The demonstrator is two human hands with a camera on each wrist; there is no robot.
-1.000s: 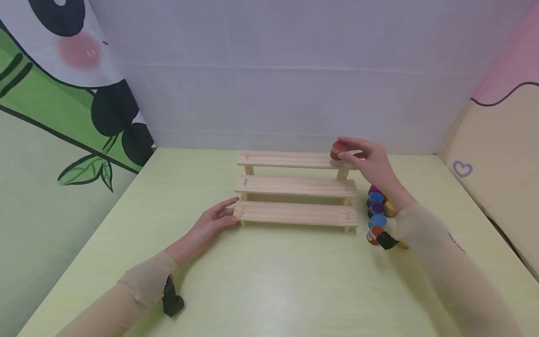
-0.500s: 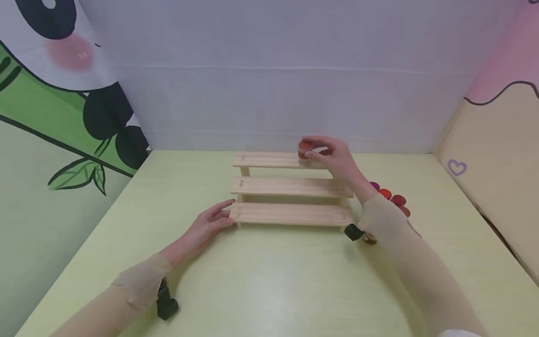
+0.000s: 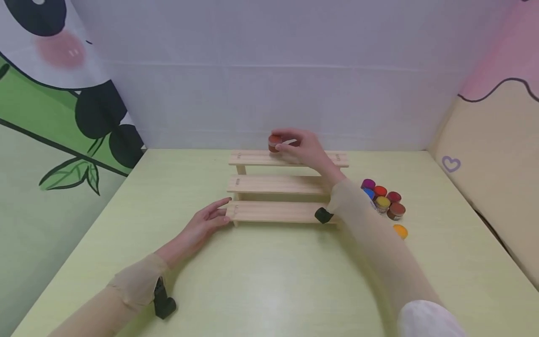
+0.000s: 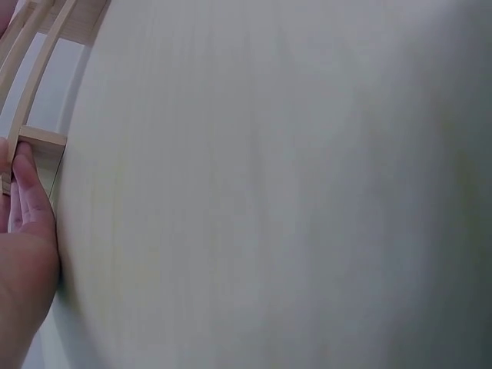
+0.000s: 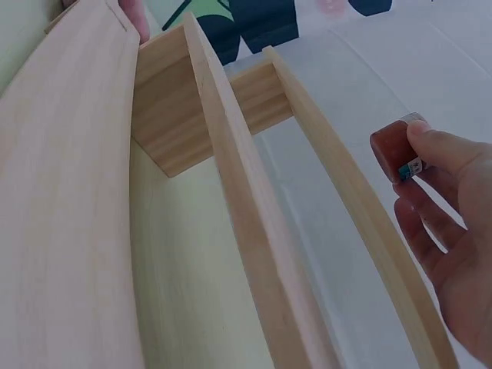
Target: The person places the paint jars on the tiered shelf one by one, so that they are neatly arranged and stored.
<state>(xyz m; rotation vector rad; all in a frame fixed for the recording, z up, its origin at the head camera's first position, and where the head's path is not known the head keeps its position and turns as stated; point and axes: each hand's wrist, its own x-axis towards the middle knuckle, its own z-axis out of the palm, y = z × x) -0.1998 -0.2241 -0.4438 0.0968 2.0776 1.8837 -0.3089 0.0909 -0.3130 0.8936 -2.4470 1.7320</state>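
My right hand (image 3: pixel 304 149) pinches a small brown-red paint pot (image 3: pixel 275 143) between thumb and fingers, just over the top board of a three-tier wooden rack (image 3: pixel 278 184). In the right wrist view the pot (image 5: pixel 397 147) looks tilted, with a clear lid and a small label on its side; I cannot tell if it touches the board. My left hand (image 3: pixel 205 224) holds the left end of the lowest board. Its fingers (image 4: pixel 29 181) lie against the underside near a leg in the left wrist view, while the thumb is partly cut off there.
Several paint pots (image 3: pixel 382 203) in purple, blue, red, yellow and brown stand right of the rack. An orange-yellow one (image 3: pixel 400 231) is partly hidden by my right sleeve (image 3: pixel 370 234). A pale cloth wall (image 3: pixel 269 79) rises behind the table (image 3: pixel 252 281).
My right hand has carried the paint pot leftward along the top board, from its right end to left of its middle. My left hand stays on the rack's lower left end.
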